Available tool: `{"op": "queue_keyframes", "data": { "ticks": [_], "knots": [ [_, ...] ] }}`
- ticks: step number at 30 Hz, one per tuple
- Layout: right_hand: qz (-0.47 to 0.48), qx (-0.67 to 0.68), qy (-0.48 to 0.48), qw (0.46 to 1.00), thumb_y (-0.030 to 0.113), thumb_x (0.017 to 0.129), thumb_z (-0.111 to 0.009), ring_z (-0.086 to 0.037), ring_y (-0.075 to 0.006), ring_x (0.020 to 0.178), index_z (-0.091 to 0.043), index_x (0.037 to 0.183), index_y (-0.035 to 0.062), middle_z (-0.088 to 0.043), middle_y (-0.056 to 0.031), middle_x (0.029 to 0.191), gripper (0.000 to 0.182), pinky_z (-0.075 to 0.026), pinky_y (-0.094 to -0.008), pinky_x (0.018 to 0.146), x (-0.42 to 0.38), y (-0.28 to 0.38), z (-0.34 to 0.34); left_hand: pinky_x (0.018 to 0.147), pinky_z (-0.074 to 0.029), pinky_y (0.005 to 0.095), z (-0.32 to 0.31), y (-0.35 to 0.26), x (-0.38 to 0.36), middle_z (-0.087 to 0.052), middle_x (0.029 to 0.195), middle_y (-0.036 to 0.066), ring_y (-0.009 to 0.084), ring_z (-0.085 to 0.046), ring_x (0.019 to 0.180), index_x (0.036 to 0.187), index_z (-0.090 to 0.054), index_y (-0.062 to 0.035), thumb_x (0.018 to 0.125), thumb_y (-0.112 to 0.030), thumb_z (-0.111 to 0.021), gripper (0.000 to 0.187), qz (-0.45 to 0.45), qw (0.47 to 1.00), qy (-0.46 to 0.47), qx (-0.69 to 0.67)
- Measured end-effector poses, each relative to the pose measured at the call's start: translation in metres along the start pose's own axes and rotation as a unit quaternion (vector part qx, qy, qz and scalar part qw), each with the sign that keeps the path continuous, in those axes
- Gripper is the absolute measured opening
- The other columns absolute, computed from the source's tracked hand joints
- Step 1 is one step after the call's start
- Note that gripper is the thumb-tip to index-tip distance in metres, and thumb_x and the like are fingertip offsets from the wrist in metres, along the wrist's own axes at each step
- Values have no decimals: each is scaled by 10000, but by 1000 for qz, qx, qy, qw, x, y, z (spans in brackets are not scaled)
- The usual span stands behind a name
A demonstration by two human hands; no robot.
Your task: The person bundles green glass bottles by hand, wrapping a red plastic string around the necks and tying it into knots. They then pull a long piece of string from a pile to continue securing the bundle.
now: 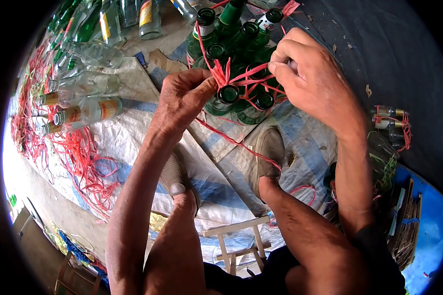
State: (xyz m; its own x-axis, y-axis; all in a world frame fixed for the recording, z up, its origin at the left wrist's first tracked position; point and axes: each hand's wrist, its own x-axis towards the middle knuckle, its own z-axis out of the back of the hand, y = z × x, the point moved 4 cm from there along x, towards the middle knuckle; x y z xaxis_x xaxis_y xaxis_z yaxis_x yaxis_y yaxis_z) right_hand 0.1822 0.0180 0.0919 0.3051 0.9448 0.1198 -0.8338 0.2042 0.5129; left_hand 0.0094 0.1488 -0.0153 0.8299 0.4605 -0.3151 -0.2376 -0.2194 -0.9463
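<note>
A cluster of green glass bottles (247, 34) stands upright in front of my feet, with red plastic twine (248, 74) running around and between the necks. My left hand (188, 93) is closed, thumb and fingers pinching a frayed bunch of the twine beside a near bottle's mouth. On the other side my right hand (307, 73) is curled, its thumb and forefinger pinching a strand drawn out from that bunch. One loose length of twine trails from the cluster across the sheet toward my right shoe (269, 150).
Clear bottles (86, 110) lie at the left beside a red twine heap (81, 164). More bottles (110, 22) lie at the back left. Tied bottles (391, 125) lie on the dark ground at right. A wooden stool (236, 227) shows between my legs, above a striped sheet (216, 196).
</note>
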Motion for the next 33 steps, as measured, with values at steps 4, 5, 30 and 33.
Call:
{"op": "queue_keyframes", "data": {
  "ticks": [4, 5, 30, 33],
  "knots": [
    [-6, -71, -3, 997, 41, 863, -671, -587, -263, 716, -626, 861, -18, -582, -119, 848, 74, -453, -375, 644, 7, 5, 0, 541, -254, 211, 3, -2, -2, -525, 727, -126, -9, -348, 615, 1031, -759, -47, 998, -276, -704, 239, 2, 1000, 6, -11],
    [-8, -95, -2, 995, 50, 858, -668, -591, -284, 717, -633, 860, -17, -589, -127, 843, 75, -455, -387, 647, 8, 6, -1, 540, -251, 210, 4, -2, -3, -524, 729, -127, -11, -347, 614, 1016, -755, -47, 1000, -267, -702, 227, 2, 1000, 7, -13],
    [35, -24, -71, 997, 67, 852, -710, -628, -285, 879, -695, 896, 17, -617, -94, 897, 68, -516, -412, 776, -32, 18, -6, 700, -436, 189, 28, -21, -12, -715, 884, -23, 21, -564, 788, 1086, -746, 9, 957, -69, -714, 154, -64, 990, -77, 94],
    [16, -2, -85, 996, 128, 765, -815, -612, -250, 862, -678, 941, 39, -578, -71, 928, 240, -516, -382, 756, -49, 41, -8, 532, -260, 219, 23, -33, -9, -382, 633, -106, 5, -329, 588, 1137, -731, -35, 931, -47, -716, 207, -129, 977, -94, 138]
  ]
}}
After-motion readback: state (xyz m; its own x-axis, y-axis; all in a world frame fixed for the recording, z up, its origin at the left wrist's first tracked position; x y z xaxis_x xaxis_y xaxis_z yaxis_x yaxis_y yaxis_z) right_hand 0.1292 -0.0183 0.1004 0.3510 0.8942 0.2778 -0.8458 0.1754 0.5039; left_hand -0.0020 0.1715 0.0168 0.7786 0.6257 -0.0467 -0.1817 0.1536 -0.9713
